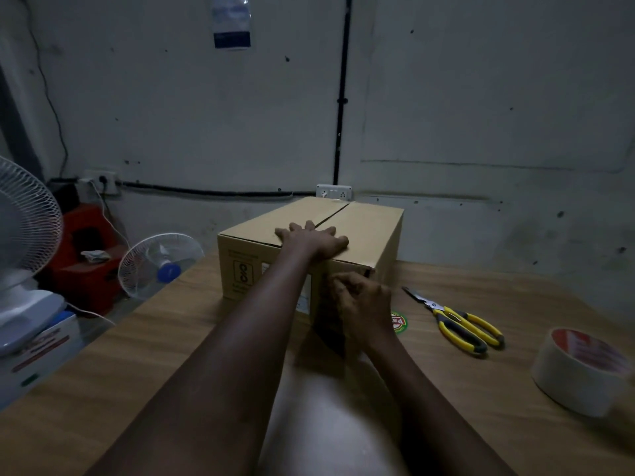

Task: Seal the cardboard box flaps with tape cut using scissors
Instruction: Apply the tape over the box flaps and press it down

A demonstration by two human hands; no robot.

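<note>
Probably the flaps spring open if the flat, empty left hand (311, 240) lifts from the cardboard box (357, 231) while the curled right hand (360, 304), its grasp unclear, fumbles at the front face.

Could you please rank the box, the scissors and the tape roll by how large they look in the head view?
1. Box, clearly largest.
2. Scissors and tape roll: unsure. The scissors look longer and the roll bulkier, but the roll lies nearer the camera, which enlarges it.
</note>
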